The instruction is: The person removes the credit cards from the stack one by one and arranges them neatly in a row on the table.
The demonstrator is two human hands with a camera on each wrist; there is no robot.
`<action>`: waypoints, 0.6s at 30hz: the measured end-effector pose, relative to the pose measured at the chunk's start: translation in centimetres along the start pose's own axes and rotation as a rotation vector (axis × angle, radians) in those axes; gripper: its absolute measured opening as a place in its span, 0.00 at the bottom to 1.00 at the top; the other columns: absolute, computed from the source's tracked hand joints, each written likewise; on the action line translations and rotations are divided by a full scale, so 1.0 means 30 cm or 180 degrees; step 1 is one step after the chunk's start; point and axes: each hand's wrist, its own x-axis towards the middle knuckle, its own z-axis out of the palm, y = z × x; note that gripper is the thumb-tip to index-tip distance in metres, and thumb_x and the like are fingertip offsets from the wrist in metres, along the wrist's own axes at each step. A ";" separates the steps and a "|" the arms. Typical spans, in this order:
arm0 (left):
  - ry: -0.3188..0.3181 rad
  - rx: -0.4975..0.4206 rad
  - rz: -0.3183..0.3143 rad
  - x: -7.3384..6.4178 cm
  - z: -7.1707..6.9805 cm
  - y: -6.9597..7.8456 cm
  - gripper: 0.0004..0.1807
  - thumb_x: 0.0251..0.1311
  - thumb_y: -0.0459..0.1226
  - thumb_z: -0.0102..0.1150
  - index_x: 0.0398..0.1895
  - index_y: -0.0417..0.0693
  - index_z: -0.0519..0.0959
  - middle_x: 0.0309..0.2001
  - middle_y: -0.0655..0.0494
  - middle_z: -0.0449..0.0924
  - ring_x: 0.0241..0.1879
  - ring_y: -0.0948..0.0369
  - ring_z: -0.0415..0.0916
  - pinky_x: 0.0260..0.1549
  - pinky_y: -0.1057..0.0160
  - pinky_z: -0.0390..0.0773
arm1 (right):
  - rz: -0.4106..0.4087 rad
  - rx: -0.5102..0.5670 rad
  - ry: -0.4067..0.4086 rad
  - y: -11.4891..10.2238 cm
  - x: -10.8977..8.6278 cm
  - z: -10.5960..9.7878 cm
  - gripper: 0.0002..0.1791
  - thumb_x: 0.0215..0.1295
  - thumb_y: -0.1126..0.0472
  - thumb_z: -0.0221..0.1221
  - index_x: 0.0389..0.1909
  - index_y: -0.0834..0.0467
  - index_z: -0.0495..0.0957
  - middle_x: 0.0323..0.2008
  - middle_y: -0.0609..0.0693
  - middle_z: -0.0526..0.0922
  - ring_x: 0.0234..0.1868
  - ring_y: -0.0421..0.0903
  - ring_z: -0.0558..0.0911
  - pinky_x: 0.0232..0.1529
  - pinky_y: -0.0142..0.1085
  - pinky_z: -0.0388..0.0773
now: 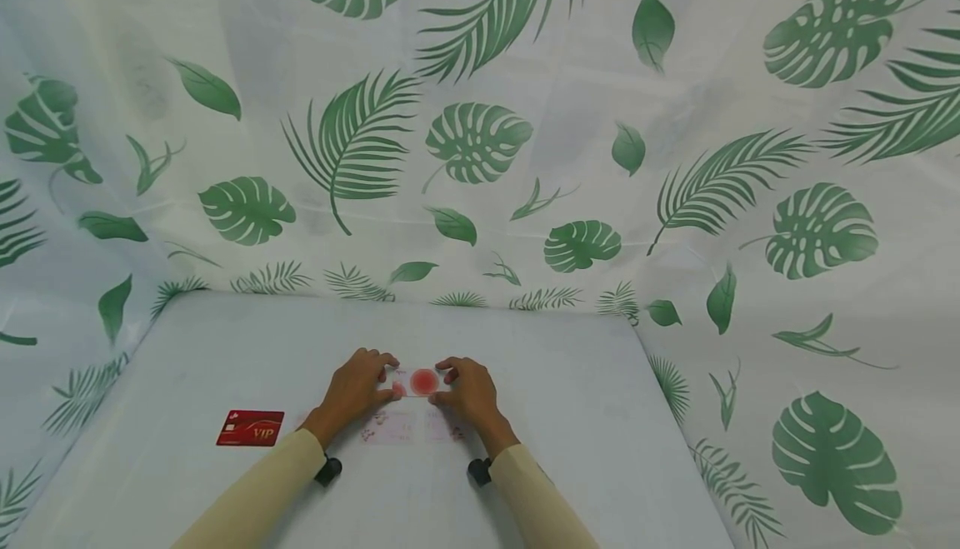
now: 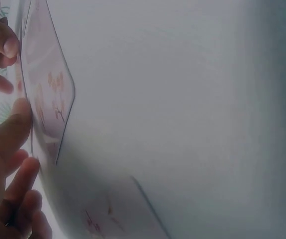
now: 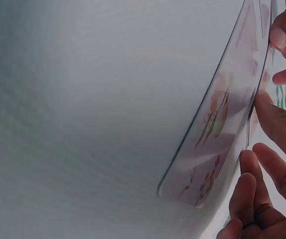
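A clear card with a red disc (image 1: 424, 381) is held flat between both hands, close to the white tabletop. On its left end, my left hand (image 1: 354, 386) grips the corners, thumb at the near edge and index finger at the far edge. My right hand (image 1: 471, 391) holds the right end the same way. Just nearer than the hands lie two pale pink see-through cards with reddish plant prints, a left one (image 1: 387, 428) and a right one (image 1: 444, 427). The wrist views show the fingertips along a thin card edge, with pale cards beside it.
A red VIP card (image 1: 251, 428) lies on the white table (image 1: 600, 416) to the left of the left forearm. Behind and around the table hangs a white curtain (image 1: 510, 266) with green leaf prints. Each wrist carries a small black device.
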 end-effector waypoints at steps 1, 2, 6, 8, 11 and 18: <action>0.0000 -0.0001 0.0000 0.000 0.000 0.000 0.29 0.44 0.50 0.79 0.50 0.53 0.82 0.28 0.62 0.73 0.33 0.64 0.63 0.27 0.67 0.67 | 0.0005 0.0004 -0.0007 0.000 0.002 0.001 0.27 0.47 0.53 0.77 0.51 0.46 0.82 0.33 0.43 0.80 0.36 0.42 0.74 0.44 0.38 0.75; -0.0007 -0.0004 -0.0007 0.001 0.000 0.001 0.28 0.44 0.50 0.79 0.50 0.53 0.82 0.28 0.62 0.73 0.32 0.64 0.63 0.28 0.67 0.67 | 0.0001 0.0003 -0.0018 0.000 0.003 0.002 0.27 0.48 0.53 0.77 0.51 0.46 0.83 0.33 0.44 0.79 0.36 0.42 0.74 0.43 0.38 0.75; -0.0008 -0.0009 -0.0011 0.003 0.003 0.001 0.28 0.44 0.49 0.79 0.50 0.53 0.83 0.28 0.62 0.73 0.32 0.64 0.64 0.28 0.67 0.68 | -0.0070 -0.0015 -0.0042 0.002 0.007 0.003 0.26 0.48 0.54 0.77 0.51 0.47 0.83 0.33 0.44 0.79 0.35 0.42 0.74 0.42 0.37 0.74; -0.0015 -0.0012 -0.0019 0.004 0.004 0.003 0.28 0.44 0.49 0.79 0.50 0.53 0.83 0.28 0.61 0.73 0.32 0.63 0.64 0.28 0.67 0.68 | -0.0095 -0.0017 -0.0063 0.001 0.008 0.001 0.26 0.48 0.54 0.77 0.51 0.48 0.83 0.33 0.45 0.79 0.35 0.42 0.73 0.41 0.37 0.74; -0.0028 -0.0040 -0.0028 0.004 0.002 0.005 0.27 0.44 0.48 0.79 0.50 0.53 0.83 0.29 0.61 0.73 0.32 0.63 0.64 0.28 0.66 0.68 | -0.0108 -0.0023 -0.0086 -0.001 0.012 0.000 0.25 0.48 0.54 0.77 0.50 0.48 0.83 0.33 0.45 0.78 0.35 0.42 0.73 0.40 0.36 0.73; -0.0119 -0.0124 -0.0115 0.007 0.006 0.002 0.26 0.47 0.47 0.78 0.50 0.54 0.81 0.30 0.60 0.73 0.33 0.63 0.64 0.30 0.66 0.68 | -0.0163 -0.0020 -0.0063 0.000 0.017 -0.001 0.25 0.47 0.55 0.77 0.49 0.48 0.83 0.33 0.46 0.79 0.33 0.42 0.73 0.39 0.36 0.72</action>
